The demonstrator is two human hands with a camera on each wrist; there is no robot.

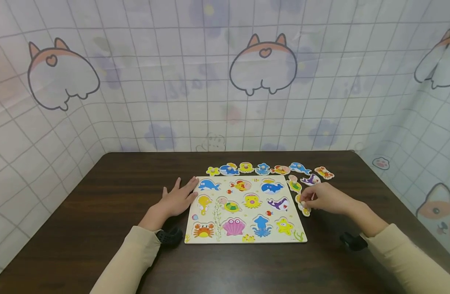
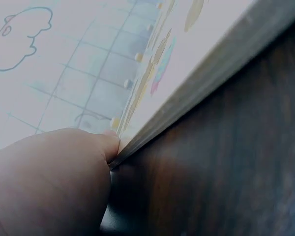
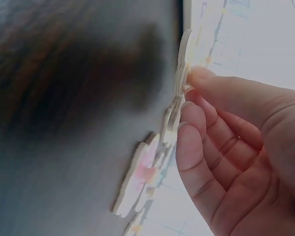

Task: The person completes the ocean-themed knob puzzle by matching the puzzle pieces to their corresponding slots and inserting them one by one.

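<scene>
Head view: left hand (image 1: pixel 175 203), fingers spread, touches the far-left corner of a cream, rectangular sea-animal puzzle board (image 1: pixel 287 238) on the dark-brown wood-grain table (image 1: pixel 239 269); right hand (image 1: pixel 325 199), well apart, pinches a yellow, white-rimmed flat piece (image 1: pixel 305 211) beside the board's right edge.

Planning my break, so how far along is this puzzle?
Nothing looks done: the cream rectangular wooden board shows no fitted knobbed piece. The right hand pinches a small yellow wooden piece. Remaining: colourful wooden sea-animal pieces along the board's far and right edges.
</scene>
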